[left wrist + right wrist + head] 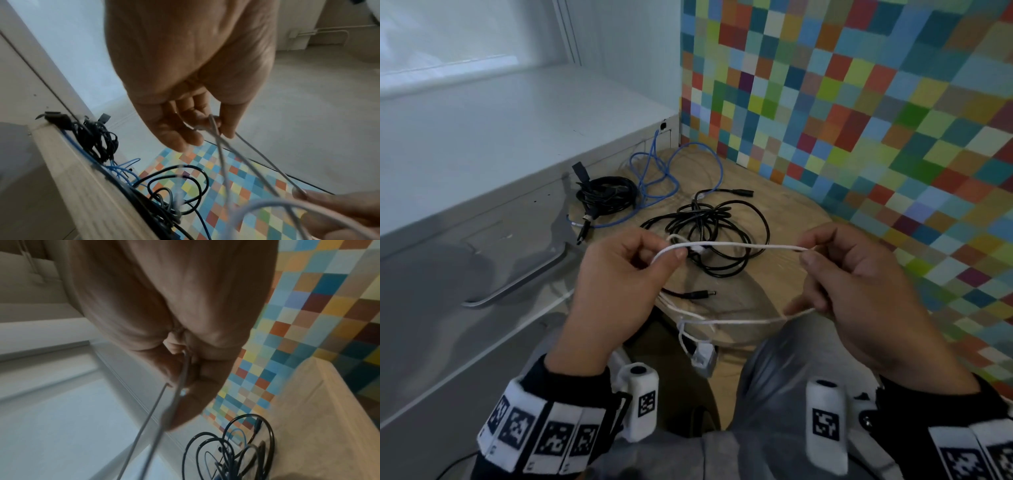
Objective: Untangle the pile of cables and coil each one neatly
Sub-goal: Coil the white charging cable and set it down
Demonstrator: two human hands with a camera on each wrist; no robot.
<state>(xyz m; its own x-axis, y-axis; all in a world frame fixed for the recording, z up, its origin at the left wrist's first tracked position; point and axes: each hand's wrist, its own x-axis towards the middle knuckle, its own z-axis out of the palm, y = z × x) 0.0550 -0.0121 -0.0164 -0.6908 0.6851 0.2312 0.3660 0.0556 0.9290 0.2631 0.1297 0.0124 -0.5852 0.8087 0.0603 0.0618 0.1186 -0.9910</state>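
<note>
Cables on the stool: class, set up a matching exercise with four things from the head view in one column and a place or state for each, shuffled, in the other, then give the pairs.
Things:
1. white cable
2. blue cable
3. bundled black cable
4. loose black cable

Places or states:
A. tangled at the stool's middle
B. stretched between both hands
C. at the back, near the wall socket
D. bunched at the stool's left edge

Pairs: 1-B, 2-C, 3-D, 4-A. The left hand and right hand each pinch the white cable.
</note>
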